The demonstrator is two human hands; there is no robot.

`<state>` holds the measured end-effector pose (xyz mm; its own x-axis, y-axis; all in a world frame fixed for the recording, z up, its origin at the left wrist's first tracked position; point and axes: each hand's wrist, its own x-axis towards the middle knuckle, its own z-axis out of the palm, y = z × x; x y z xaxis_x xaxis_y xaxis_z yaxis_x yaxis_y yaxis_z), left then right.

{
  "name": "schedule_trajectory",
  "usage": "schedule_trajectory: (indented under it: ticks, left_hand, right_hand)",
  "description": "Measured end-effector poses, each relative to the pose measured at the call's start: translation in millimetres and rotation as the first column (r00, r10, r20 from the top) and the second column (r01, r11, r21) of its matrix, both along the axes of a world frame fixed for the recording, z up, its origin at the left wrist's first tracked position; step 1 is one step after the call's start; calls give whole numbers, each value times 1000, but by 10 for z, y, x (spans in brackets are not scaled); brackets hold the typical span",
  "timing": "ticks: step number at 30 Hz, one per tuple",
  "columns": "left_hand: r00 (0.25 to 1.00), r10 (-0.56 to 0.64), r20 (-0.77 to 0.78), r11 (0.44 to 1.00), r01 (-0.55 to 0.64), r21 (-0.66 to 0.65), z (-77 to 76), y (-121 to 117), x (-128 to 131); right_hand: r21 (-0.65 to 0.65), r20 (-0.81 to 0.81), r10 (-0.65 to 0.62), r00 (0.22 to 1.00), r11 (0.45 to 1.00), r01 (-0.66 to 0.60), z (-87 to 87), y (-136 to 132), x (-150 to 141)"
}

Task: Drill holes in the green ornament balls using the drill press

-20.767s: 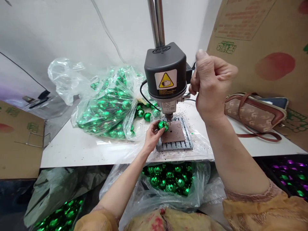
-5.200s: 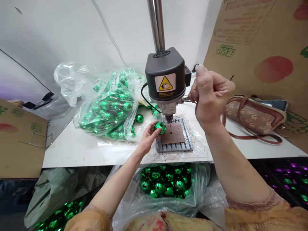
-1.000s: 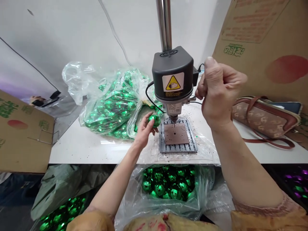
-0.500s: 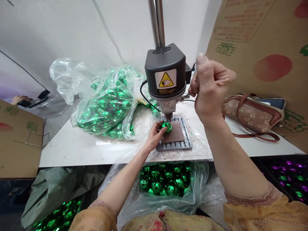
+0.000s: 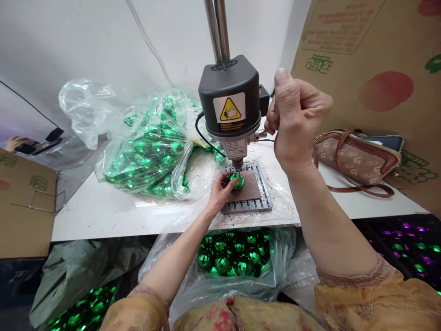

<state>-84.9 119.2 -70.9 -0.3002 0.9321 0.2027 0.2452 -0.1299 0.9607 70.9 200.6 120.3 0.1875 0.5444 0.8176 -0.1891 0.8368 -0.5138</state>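
Observation:
My left hand (image 5: 220, 193) pinches a shiny green faceted ball (image 5: 237, 180) and holds it on the brown pad of the drill's grey base plate (image 5: 263, 202), right under the chuck. The small bench drill (image 5: 229, 101) has a dark grey head with a yellow warning label and stands on a steel column. Beside the drill head, my right hand (image 5: 296, 119) is closed in a fist around the drill's feed lever, which is mostly hidden in the hand.
A clear plastic bag (image 5: 144, 142) full of green balls lies on the white table (image 5: 103, 211) at the left. Another open bag of green balls (image 5: 230, 257) hangs below the table's front edge. A brown patterned handbag (image 5: 354, 158) and cardboard boxes (image 5: 372, 69) stand at the right.
My left hand carried a green ball from beside the bag to the pad under the chuck. The drill head now sits low over the ball. My right fist stayed on the lever.

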Motion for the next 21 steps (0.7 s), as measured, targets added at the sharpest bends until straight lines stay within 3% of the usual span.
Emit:
schedule_trajectory:
  ticks: [6,10,15,21]
  left_hand:
    - [999,51,-16,999,-51,-5,35,14,41]
    - [974,114,-195,993,-107,47,44,-39,131]
    - [915,100,-390,988,-45,150,-6,-108,218]
    - [958,39,-285,998,-23,59,-70,-72,180]
  right_hand:
    - [-38,-57,55,997,998,-57,3,-23,-8]
    - [-45,-64,62,996,997,-65,7,-22,-10]
    - [7,-98,80,992,997,-80,22,-27,-12]
    - [11,-79,71,994,997,-70,23,-28,-9]
